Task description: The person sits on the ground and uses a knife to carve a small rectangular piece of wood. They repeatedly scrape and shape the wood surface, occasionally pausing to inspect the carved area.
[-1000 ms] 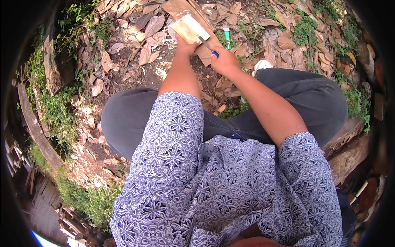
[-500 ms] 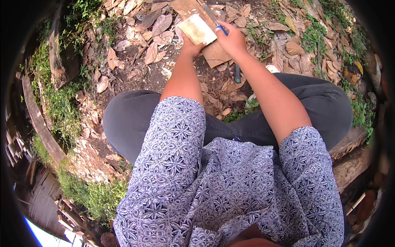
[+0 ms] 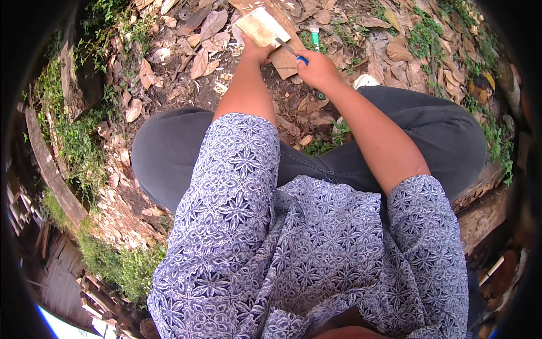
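A pale, squarish block of wood [image 3: 261, 26] rests at an angle over a flat brown board [image 3: 285, 63]. My left hand [image 3: 257, 52] is closed on the block's near edge, its fingers partly hidden beneath. In my right hand [image 3: 319, 69] is a knife [image 3: 287, 46] with a blue handle, the fingers wrapped round it. The blade's tip meets the block's near right corner, or lies just over it; I cannot tell which.
A green-handled tool [image 3: 315, 37] lies right of the board. A dark handle end [image 3: 320, 95] shows under my right forearm. Dry leaves [image 3: 200, 63] and pale shavings [image 3: 221, 88] cover the soil. My bent legs [image 3: 169, 152] flank the work.
The knife has come back toward me, from along the block's far right side to its near right corner. The green-handled tool has come into sight. The block sits slightly higher in view.
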### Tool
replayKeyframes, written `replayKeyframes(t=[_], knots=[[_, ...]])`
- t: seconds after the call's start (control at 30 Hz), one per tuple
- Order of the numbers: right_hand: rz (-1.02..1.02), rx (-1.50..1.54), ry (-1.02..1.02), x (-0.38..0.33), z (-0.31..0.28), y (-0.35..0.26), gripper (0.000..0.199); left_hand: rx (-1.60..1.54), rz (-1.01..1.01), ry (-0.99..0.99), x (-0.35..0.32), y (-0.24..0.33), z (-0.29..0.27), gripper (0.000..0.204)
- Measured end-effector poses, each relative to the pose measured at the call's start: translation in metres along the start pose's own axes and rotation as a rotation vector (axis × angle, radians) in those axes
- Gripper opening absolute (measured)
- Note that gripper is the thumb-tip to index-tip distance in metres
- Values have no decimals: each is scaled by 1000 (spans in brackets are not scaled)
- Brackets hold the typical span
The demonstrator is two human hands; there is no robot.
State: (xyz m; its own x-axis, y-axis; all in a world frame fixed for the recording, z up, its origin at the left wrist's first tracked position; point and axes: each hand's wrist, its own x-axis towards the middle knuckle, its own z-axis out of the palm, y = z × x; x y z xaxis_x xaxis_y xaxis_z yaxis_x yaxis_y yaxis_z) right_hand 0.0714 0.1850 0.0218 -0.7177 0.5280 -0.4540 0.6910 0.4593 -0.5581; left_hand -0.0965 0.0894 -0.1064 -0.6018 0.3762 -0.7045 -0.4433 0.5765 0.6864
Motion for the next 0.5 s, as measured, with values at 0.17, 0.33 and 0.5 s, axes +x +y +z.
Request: replayKeyframes(t=[0.17, 0.33, 0.5], knots=[[29, -24, -55, 3, -2, -8, 38, -6, 61, 9, 7, -7, -2, 109], [111, 9, -45, 1, 1, -18, 39, -11, 44, -15, -2, -3, -2, 112], [144, 52, -35, 3, 7, -20, 37, -18, 26, -15, -8, 2, -4, 114]])
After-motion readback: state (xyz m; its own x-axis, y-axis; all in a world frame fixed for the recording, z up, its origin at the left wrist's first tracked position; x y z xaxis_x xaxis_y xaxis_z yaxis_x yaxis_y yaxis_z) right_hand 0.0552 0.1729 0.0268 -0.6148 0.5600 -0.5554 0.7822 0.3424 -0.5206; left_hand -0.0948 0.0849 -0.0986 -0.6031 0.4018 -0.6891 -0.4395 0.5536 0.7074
